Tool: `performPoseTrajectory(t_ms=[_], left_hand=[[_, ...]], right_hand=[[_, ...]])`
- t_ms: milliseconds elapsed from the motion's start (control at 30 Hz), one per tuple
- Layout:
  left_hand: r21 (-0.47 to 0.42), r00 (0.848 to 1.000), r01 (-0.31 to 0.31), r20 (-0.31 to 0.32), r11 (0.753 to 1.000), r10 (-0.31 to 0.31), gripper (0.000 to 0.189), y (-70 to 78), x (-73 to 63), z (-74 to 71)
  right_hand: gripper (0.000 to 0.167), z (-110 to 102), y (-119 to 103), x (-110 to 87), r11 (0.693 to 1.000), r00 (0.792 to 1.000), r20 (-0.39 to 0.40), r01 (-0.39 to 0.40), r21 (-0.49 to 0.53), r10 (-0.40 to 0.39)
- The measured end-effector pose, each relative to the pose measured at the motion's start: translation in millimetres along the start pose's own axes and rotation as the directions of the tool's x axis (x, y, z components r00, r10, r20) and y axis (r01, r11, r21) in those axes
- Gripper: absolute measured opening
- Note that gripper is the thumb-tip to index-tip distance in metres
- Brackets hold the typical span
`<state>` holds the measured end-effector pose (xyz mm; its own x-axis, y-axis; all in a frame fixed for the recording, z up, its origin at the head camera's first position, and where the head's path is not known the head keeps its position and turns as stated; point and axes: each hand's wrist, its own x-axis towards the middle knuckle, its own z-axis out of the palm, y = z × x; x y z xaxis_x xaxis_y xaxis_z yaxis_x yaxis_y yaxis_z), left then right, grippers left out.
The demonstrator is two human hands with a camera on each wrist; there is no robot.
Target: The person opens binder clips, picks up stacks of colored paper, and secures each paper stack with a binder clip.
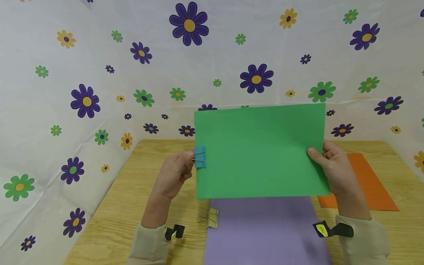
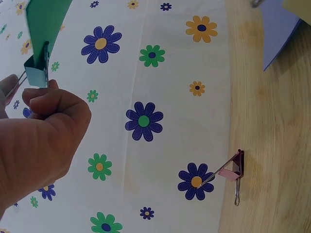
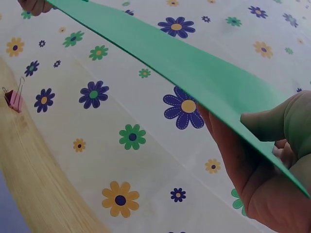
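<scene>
A green sheet of paper (image 1: pixel 261 151) is held up above the table, its broad face toward me. On its left edge sits a blue binder clip (image 1: pixel 200 157). My left hand (image 1: pixel 175 173) pinches this clip's wire handles between thumb and fingers, also seen in the left wrist view. At the opposite edge my right hand (image 1: pixel 336 167) grips the sheet, thumb on the near face and fingers behind. Below the green sheet lies a purple sheet (image 1: pixel 265 232) with a yellow binder clip (image 1: pixel 213 218) on its left edge.
An orange sheet (image 1: pixel 374 184) lies on the wooden table (image 1: pixel 109 224), partly behind my right forearm. The left wrist view shows a pink binder clip (image 2: pixel 232 171) near the table's edge. White cloth with printed flowers (image 1: pixel 215 55) hangs behind the table and on both sides.
</scene>
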<state>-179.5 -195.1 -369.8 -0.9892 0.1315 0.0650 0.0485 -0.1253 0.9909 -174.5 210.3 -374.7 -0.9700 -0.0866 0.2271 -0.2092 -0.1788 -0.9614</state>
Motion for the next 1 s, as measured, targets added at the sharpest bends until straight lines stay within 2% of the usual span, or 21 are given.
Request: performPoseTrajectory(t_ms=[100, 433, 600, 700, 800, 1000], left_hand=[[0.020, 1.000, 0.004, -0.013, 1.000, -0.004, 0.039, -0.1, 0.6, 1.8], [0.104, 1.000, 0.007, -0.001, 0.995, -0.007, 0.029, -1.7, 2.2, 1.6], [0.140, 1.000, 0.023, -0.004, 0.990, -0.022, 0.019, -1.4, 1.5, -0.3], [0.154, 0.999, 0.036, -0.003, 0.987, -0.036, 0.020, -1.9, 2.1, -1.8], [0.164, 0.999, 0.042, -0.002, 0.986, -0.042, 0.021, -2.7, 3.8, -3.3], [0.187, 0.999, 0.044, 0.000, 0.981, -0.045, 0.029, -0.3, 2.4, -5.3]], right_hand=[[0.021, -1.8, 0.3, -0.6, 1.000, 1.000, -0.010, -0.007, -0.008, 0.007], [0.020, -6.5, -0.3, -1.3, 1.000, 1.000, -0.003, -0.002, -0.023, 0.002], [0.017, -7.3, 0.3, -1.7, 0.994, 1.000, -0.005, -0.011, -0.109, 0.011], [0.018, -7.2, 0.9, -3.1, 0.986, 1.000, -0.007, -0.004, -0.169, 0.003], [0.022, -6.6, 0.7, -4.3, 0.980, 1.000, -0.015, 0.008, -0.201, -0.011], [0.045, -4.6, -1.5, -7.1, 0.972, 0.999, -0.032, 0.022, -0.235, -0.030]])
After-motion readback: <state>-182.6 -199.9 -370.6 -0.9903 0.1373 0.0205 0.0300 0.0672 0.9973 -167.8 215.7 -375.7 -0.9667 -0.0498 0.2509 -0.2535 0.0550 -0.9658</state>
